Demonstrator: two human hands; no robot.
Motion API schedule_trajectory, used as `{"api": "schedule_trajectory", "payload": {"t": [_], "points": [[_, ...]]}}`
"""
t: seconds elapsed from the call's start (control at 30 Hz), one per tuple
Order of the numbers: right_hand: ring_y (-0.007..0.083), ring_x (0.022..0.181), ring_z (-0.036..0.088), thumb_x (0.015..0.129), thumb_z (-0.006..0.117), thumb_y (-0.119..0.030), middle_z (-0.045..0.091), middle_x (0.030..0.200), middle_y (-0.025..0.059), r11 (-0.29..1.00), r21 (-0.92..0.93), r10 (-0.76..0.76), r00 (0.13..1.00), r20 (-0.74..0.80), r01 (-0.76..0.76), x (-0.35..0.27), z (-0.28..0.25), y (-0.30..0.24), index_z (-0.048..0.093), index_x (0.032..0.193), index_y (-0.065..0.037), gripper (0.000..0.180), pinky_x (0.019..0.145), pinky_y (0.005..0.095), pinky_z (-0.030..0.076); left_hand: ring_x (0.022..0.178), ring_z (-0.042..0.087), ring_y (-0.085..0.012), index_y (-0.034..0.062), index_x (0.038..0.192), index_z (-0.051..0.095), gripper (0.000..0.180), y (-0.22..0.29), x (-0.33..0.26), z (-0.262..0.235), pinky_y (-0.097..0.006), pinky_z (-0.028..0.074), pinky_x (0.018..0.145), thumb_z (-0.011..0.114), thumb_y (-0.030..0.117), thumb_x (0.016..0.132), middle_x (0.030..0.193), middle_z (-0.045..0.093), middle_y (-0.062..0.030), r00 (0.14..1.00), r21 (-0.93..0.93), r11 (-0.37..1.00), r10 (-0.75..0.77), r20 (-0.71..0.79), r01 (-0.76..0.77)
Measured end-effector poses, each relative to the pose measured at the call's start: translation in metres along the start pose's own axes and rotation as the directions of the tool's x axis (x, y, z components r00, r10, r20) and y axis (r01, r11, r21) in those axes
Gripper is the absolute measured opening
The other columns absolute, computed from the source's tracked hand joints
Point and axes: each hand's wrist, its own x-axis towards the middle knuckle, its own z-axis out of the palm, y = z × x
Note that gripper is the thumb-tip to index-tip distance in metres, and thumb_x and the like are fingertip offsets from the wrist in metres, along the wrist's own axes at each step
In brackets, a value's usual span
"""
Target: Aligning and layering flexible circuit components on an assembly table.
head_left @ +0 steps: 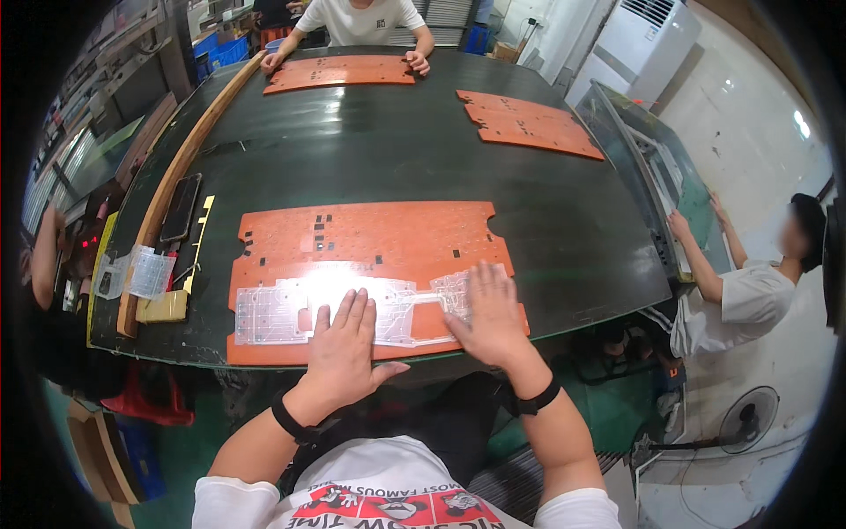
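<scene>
Both hands [344,348] flat on clear sheet [282,313]

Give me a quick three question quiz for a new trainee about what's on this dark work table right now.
1. True or false: both of the person's hands lie flat on the clear plastic sheet.
2. Which lies under that clear sheet? A) a blue tray B) the large flat orange panel with small cut-outs C) a wooden board
3. Fill in: at the far edge of the dark table, another person's hands rest on a second orange ____.

Key
1. True: the left hand and the right hand press on it, palms down.
2. B
3. panel
</scene>
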Motion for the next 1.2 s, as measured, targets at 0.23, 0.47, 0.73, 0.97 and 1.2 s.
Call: {"api": "schedule_trajectory", "payload": {"t": [0.23, 0.47, 0.73, 0.97, 1.2], "points": [[0.0365, 0.14, 0.012, 0.087, 0.047, -0.047, 0.016, 0.148, 0.0267, 0.98, -0.149, 0.142, 0.988, 0.069, -0.13, 0.003, -0.005, 0.007, 0.021, 0.139, 0.01, 0.082, 0.113, 0.0475, 0.011, 0.134, 0.023, -0.0445, -0.0131, 0.13, 0.037, 0.096, 0.065, 0.06, 0.021, -0.054, 0.019, 0.108, 0.054, 0.065, 0.077, 0.139, 0.03, -0.0338, 0.993, -0.248, 0.967, 0.085, 0.078, -0.063], [0.0369, 0.139, 0.016, 0.088, 0.048, -0.039, 0.019, 0.148, 0.0256, 0.985, -0.1, 0.145, 0.989, 0.013, -0.143, -0.002, -0.004, 0.011, 0.024, 0.139, 0.01, 0.075, 0.112, 0.0482, 0.013, 0.138, 0.023, -0.0339, -0.0093, 0.135, 0.033, 0.094, 0.037, 0.062, 0.031, -0.051, 0.017, 0.11, 0.048, 0.065, 0.08, 0.144, 0.03, -0.0256, 0.996, -0.212, 0.973, 0.086, -0.016, -0.087], [0.0389, 0.138, 0.017, 0.084, 0.055, -0.041, 0.019, 0.147, 0.0269, 0.991, -0.073, 0.111, 0.993, 0.027, -0.109, 0.001, -0.01, 0.01, 0.025, 0.138, 0.011, 0.081, 0.111, 0.0477, 0.013, 0.135, 0.028, -0.0332, -0.0079, 0.135, 0.034, 0.088, -0.042, -0.005, -0.009, -0.052, 0.023, 0.107, 0.054, 0.058, 0.08, 0.143, 0.032, -0.0234, 0.987, -0.02, 0.987, -0.157, 0.017, 0.157], [0.0352, 0.136, 0.025, 0.089, 0.052, -0.029, 0.027, 0.145, 0.0259, 0.944, 0.281, 0.17, 0.985, 0.03, -0.171, 0.001, -0.013, 0.048, 0.027, 0.138, 0.009, 0.067, 0.11, 0.0407, 0.022, 0.109, 0.052, -0.0357, -0.0007, 0.099, 0.057, 0.043, -0.111, -0.087, -0.04, -0.047, 0.038, 0.091, 0.074, 0.024, 0.069, 0.109, 0.058, -0.0178, 0.873, -0.085, 0.97, -0.241, -0.424, 0.227], [0.0283, 0.129, 0.038, 0.097, 0.032, -0.043, 0.04, 0.138, 0.0212, 0.564, 0.826, 0.289, 0.937, -0.197, 0.0, -0.007, 0.008, 0.082, 0.034, 0.136, 0.009, 0.065, 0.108, 0.0366, 0.026, 0.08, 0.055, -0.0287, 0.0004, 0.08, 0.065, 0.017, -0.153, -0.155, -0.043, -0.038, 0.044, 0.071, 0.073, 0.01, 0.068, 0.08, 0.058, -0.0101, 0.537, -0.132, 0.773, -0.541, -0.647, 0.62]]}}
